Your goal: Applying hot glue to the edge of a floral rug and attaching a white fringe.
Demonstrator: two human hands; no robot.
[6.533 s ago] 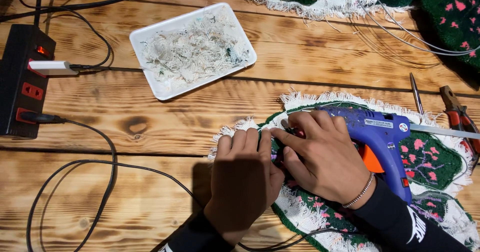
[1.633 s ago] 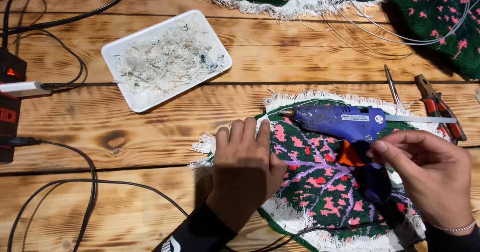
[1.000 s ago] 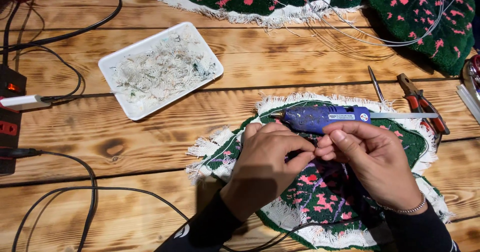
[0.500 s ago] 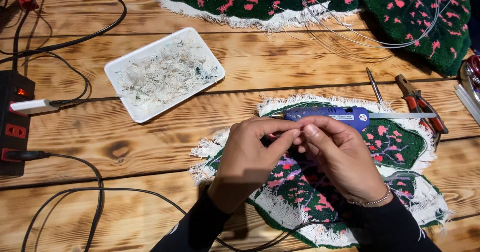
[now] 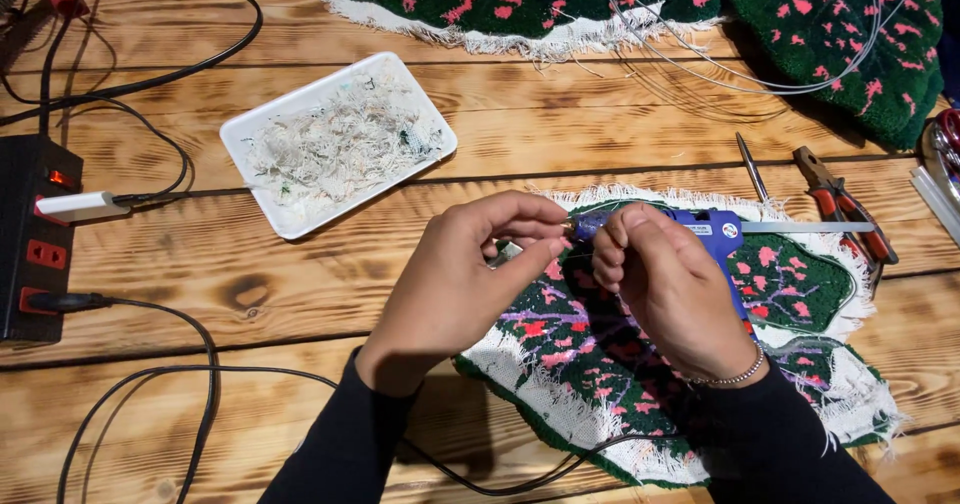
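A green tufted mat piece (image 5: 790, 284) with pink flowers and a white fringed backing lies on the wooden table. A blue glue gun (image 5: 715, 234) rests on it, nozzle pointing left, with a clear glue stick (image 5: 810, 227) sticking out of its back. My left hand (image 5: 455, 284) hovers over the mat's left edge, thumb and forefinger pinched together right at the nozzle. My right hand (image 5: 670, 284) is curled beside it, fingertips pinched and almost touching the left ones, and it covers part of the gun. I cannot make out anything between the fingers.
A white tray (image 5: 335, 144) of thread scraps sits at the back left. A black power strip (image 5: 30, 244) with plugs and black cables (image 5: 200, 364) lies on the left. Red-handled pliers (image 5: 845, 209) and a thin metal tool (image 5: 750, 164) lie on the right. Larger green mats (image 5: 830, 24) and a wire loop (image 5: 740, 74) fill the back.
My right hand let go of the glue gun, which now lies on the mat. Both hands then rose and came together with pinched fingertips near the nozzle.
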